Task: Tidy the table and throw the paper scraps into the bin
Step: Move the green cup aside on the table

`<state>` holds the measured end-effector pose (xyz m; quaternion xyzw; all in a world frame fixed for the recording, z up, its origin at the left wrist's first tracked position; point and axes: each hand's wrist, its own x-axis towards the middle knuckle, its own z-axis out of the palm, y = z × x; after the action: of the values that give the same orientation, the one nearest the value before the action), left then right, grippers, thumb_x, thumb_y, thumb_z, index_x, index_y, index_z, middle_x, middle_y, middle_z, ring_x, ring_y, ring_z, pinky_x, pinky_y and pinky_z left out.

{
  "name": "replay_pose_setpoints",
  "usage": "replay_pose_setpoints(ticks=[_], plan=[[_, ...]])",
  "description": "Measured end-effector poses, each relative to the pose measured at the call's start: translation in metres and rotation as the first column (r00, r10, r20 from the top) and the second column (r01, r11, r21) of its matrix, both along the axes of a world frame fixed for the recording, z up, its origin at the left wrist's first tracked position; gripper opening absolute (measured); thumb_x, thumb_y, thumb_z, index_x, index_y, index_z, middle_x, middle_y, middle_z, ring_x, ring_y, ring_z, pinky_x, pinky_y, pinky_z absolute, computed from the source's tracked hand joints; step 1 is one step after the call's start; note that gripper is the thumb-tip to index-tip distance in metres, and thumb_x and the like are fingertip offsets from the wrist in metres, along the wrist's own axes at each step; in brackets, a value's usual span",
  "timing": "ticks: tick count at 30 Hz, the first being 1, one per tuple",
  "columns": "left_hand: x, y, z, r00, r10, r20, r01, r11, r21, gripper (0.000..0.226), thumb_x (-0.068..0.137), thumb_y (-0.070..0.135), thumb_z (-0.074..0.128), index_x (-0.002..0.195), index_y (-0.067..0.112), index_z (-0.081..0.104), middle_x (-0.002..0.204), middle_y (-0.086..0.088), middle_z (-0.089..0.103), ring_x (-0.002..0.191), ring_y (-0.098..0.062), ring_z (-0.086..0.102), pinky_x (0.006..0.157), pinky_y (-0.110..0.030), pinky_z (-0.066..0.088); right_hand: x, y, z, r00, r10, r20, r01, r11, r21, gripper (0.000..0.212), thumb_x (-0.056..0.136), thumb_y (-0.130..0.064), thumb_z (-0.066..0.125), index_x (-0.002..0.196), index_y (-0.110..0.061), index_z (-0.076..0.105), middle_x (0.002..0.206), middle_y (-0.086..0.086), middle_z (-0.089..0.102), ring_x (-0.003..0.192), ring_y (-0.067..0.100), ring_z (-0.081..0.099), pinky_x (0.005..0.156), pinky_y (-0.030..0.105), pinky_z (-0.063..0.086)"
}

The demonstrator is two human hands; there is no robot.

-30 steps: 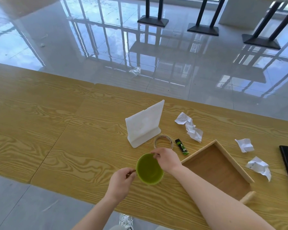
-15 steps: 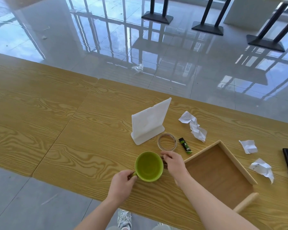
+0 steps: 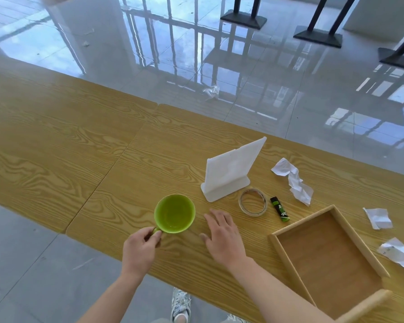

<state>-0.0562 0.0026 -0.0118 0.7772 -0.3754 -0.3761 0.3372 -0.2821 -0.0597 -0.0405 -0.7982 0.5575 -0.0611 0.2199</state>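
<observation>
From the head view, I see my left hand (image 3: 140, 249) pinching the handle of the green cup (image 3: 174, 213). The cup stands upright on the tabletop (image 3: 56, 145), and it looks empty. My right hand (image 3: 222, 234) lies open and flat on the tabletop, just beside the cup, holding nothing.

The paper scraps are all off to my right hand's side. The long crumpled scrap (image 3: 293, 180) lies at about two o'clock from my right hand, and its long side runs from ten o'clock to four o'clock. A small scrap (image 3: 379, 217) lies at three o'clock, past the wooden tray (image 3: 331, 259). One more scrap (image 3: 398, 254) sits near the tabletop edge at about four o'clock. My right hand is much nearer to all three, so I think it should do the picking.

A tape ring (image 3: 252, 202) and a little green stick (image 3: 280, 209) lie between my right hand and the long scrap. A white card stand (image 3: 231, 170) is behind them. The stick has marks on it, but I cannot read them. I see no bin here.
</observation>
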Motion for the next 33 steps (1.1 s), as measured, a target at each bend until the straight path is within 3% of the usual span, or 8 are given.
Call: replay_pose_setpoints(ticks=[3,8,11,15,22,26,30,33], plan=[[0.018,-0.006,0.002,0.992,0.123,-0.009,-0.123,0.992,-0.011,0.022,0.090,0.014,0.067,0.068,0.016,0.071,0.065,-0.004,0.071,0.069,-0.027,0.070,0.075,-0.051,0.055,0.021,0.001,-0.013,0.997,0.044,-0.063,-0.045,0.999,-0.015,0.061,0.095,-0.050,0.047,0.147,-0.021,0.031,0.157,0.005,0.024,0.148,0.026,0.013,0.118,0.046,0.022],[0.045,-0.022,0.006,0.968,0.250,-0.018,-0.251,0.967,-0.035,0.023,0.091,0.017,0.066,0.069,0.020,0.071,0.067,0.002,0.073,0.070,-0.019,0.072,0.078,-0.046,0.057,0.056,-0.008,-0.028,0.973,0.227,-0.040,-0.231,0.959,-0.165,0.056,0.096,-0.047,0.043,0.144,-0.019,0.038,0.152,0.006,0.035,0.144,0.027,0.024,0.118,0.046,0.027],[0.060,-0.033,0.003,0.955,0.297,-0.016,-0.297,0.953,-0.054,0.024,0.092,0.018,0.065,0.068,0.022,0.070,0.068,0.003,0.073,0.068,-0.015,0.072,0.077,-0.041,0.058,0.081,-0.027,-0.031,0.954,0.297,-0.044,-0.300,0.940,-0.162,0.057,0.098,-0.047,0.041,0.147,-0.019,0.034,0.156,0.006,0.030,0.146,0.028,0.021,0.120,0.046,0.020],[0.076,-0.047,-0.002,0.943,0.333,-0.015,-0.333,0.939,-0.088,0.026,0.091,0.019,0.065,0.067,0.027,0.070,0.068,0.003,0.073,0.070,-0.017,0.072,0.075,-0.039,0.058,0.093,-0.040,-0.035,0.955,0.283,-0.090,-0.293,0.947,-0.130,0.060,0.100,-0.055,0.029,0.149,-0.021,0.031,0.160,0.002,0.023,0.148,0.026,0.014,0.122,0.044,0.009],[0.093,-0.078,-0.014,0.914,0.405,-0.031,-0.406,0.911,-0.071,0.028,0.092,0.019,0.065,0.066,0.028,0.068,0.069,0.002,0.072,0.073,-0.020,0.072,0.073,-0.036,0.058,0.092,-0.040,-0.036,0.959,0.265,-0.097,-0.275,0.954,-0.120,0.060,0.099,-0.059,0.029,0.148,-0.025,0.036,0.159,0.000,0.026,0.149,0.022,0.017,0.119,0.043,0.013],[0.102,-0.091,-0.021,0.912,0.410,-0.029,-0.411,0.909,-0.066,0.021,0.092,0.018,0.064,0.072,0.021,0.070,0.068,0.005,0.072,0.068,-0.008,0.071,0.065,-0.025,0.052,0.092,-0.042,-0.036,0.961,0.261,-0.095,-0.271,0.954,-0.126,0.059,0.097,-0.058,0.034,0.145,-0.025,0.042,0.157,-0.001,0.031,0.147,0.022,0.023,0.117,0.043,0.016],[0.115,-0.098,-0.025,0.899,0.437,-0.021,-0.437,0.896,-0.074,0.020,0.093,0.017,0.063,0.074,0.015,0.069,0.071,-0.003,0.072,0.068,-0.007,0.071,0.058,-0.013,0.046,0.094,-0.044,-0.037,0.962,0.255,-0.095,-0.267,0.953,-0.141,0.058,0.096,-0.058,0.038,0.143,-0.024,0.045,0.156,0.000,0.034,0.146,0.023,0.026,0.116,0.044,0.020],[0.124,-0.098,-0.026,0.884,0.467,-0.037,-0.468,0.881,-0.072,0.019,0.093,0.016,0.063,0.076,0.016,0.070,0.073,-0.002,0.073,0.068,-0.007,0.071,0.061,-0.013,0.047,0.095,-0.044,-0.037,0.961,0.258,-0.105,-0.271,0.950,-0.152,0.058,0.095,-0.057,0.040,0.142,-0.024,0.047,0.155,0.000,0.035,0.145,0.024,0.028,0.116,0.045,0.021]])
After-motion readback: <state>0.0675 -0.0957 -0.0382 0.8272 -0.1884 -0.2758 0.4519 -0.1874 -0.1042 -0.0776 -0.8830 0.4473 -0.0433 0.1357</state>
